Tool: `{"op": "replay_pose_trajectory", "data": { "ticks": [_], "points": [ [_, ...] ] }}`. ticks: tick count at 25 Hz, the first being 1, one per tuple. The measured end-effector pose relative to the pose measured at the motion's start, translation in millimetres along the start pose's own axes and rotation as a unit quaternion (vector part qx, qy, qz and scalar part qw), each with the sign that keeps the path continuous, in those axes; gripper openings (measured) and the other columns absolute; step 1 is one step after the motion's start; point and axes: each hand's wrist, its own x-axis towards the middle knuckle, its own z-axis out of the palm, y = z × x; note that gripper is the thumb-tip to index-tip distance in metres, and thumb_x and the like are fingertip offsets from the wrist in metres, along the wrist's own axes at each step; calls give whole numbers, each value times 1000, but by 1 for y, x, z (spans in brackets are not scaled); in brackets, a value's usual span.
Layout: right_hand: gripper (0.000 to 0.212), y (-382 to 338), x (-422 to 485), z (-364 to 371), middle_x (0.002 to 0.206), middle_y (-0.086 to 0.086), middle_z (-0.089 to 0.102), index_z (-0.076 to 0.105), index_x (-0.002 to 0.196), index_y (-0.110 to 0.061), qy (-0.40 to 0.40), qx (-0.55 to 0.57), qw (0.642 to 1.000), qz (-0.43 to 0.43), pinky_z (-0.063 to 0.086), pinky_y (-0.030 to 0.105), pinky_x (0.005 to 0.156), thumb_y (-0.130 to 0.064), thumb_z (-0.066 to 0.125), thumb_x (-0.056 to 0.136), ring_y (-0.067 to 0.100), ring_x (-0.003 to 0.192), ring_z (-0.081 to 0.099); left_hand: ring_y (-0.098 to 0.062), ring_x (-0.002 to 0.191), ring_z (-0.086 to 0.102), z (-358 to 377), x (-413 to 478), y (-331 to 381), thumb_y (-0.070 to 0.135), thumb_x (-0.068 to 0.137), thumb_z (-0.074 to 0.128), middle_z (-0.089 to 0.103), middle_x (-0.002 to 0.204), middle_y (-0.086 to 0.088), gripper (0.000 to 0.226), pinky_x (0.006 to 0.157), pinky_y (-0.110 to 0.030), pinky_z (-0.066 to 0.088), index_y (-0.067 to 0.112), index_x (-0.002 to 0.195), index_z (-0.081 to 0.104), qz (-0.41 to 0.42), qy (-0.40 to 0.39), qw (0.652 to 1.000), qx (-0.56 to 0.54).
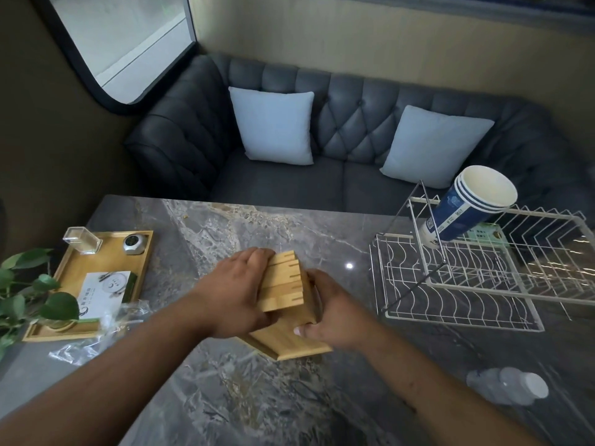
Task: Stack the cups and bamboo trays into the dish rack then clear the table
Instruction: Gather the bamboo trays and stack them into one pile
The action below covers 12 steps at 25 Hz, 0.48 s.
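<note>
A stack of small bamboo trays (283,281) stands tilted on edge at the middle of the marble table (225,226), resting on one more flat bamboo tray (289,344). My left hand (236,291) presses against the stack's left side, and my right hand (331,312) grips its right side with the thumb on the flat tray. At the right stands a white wire dish rack (483,278). Several nested blue-and-white paper cups (467,207) lean in its upper part, mouths facing up and right.
A larger bamboo tray (74,272) at the left holds a clear box, a small grey timer and a card. A leafy plant (29,294) overhangs it, with crumpled clear plastic (83,346) in front. A plastic bottle (508,386) lies at the lower right. A grey sofa sits behind the table.
</note>
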Motion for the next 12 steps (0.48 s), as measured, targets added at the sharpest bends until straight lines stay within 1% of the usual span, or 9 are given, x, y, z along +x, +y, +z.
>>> {"op": "replay_pose_trajectory", "data": {
  "ticks": [3, 6, 8, 10, 12],
  "points": [
    [89, -7, -4, 3, 129, -14, 51, 32, 133, -38, 1, -30, 1000, -3, 55, 41, 89, -50, 81, 59, 11, 112, 58, -14, 121, 41, -5, -3, -3, 69, 65, 69, 44, 141, 6, 99, 91, -24, 27, 32, 143, 20, 39, 7, 999, 21],
    [87, -13, -4, 6, 128, -12, 48, 31, 132, -35, 28, -40, 999, -7, 53, 35, 89, -47, 81, 62, 11, 111, 54, -12, 123, 38, -10, -4, -10, 70, 66, 69, 44, 143, 6, 100, 95, -22, 26, 30, 146, 23, 62, 21, 998, 24],
    [89, -16, -6, 6, 130, -11, 44, 28, 134, -35, 46, -45, 998, -1, 48, 31, 89, -50, 79, 62, 10, 113, 49, -10, 126, 38, -15, -2, -17, 75, 64, 67, 44, 145, 9, 104, 98, -22, 28, 32, 148, 23, 60, 22, 998, 25],
    [91, -18, -8, 6, 130, -13, 45, 27, 134, -37, 59, -34, 998, 18, 44, 29, 87, -54, 78, 61, 10, 112, 49, -12, 131, 39, -17, 0, -23, 80, 59, 68, 40, 147, 12, 110, 103, -28, 33, 37, 149, 23, 42, 30, 998, 20],
    [91, -16, -12, 5, 126, -16, 47, 28, 133, -39, 75, 3, 996, 43, 46, 29, 86, -53, 79, 59, 9, 110, 52, -14, 135, 39, -14, 0, -26, 83, 52, 74, 32, 151, 14, 121, 108, -37, 38, 40, 152, 19, -1, 66, 998, -23]
  ]
}}
